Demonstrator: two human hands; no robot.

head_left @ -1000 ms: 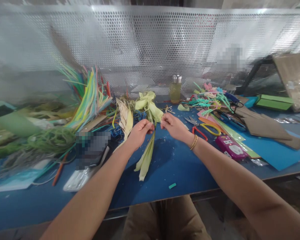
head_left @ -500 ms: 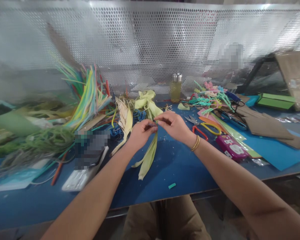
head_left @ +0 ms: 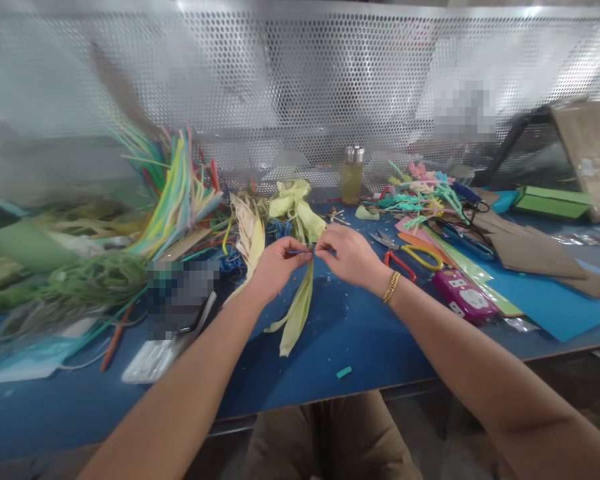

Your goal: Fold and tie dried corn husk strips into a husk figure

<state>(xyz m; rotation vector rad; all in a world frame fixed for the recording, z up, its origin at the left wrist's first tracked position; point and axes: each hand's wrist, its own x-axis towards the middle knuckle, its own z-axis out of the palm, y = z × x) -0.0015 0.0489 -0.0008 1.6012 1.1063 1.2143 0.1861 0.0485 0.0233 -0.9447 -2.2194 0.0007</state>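
Note:
A pale green corn husk (head_left: 299, 312) hangs from a narrow waist between my two hands, its strips trailing down over the blue table. My left hand (head_left: 279, 268) is closed in a pinch at that waist. My right hand (head_left: 349, 253) pinches right beside it, fingertips almost meeting the left ones; whatever thin thing lies in them is too small to tell. Above the fingers spreads a crumpled husk bunch (head_left: 296, 201); whether it is one piece with the hanging strips is hidden. A drier husk (head_left: 251, 233) lies left, partly behind my left hand.
Scissors (head_left: 405, 255) with red and yellow handles and a purple case (head_left: 464, 295) lie at right. A bottle (head_left: 352, 176) stands behind. Coloured strips (head_left: 177, 190) and green cord (head_left: 100, 280) are piled left. A teal scrap (head_left: 345, 372) lies near the table's front edge.
My fingertips have shifted slightly at the husk's waist; the right hand's fingers are curled in more. The hanging husk strips have swung up a little. Other things stay put.

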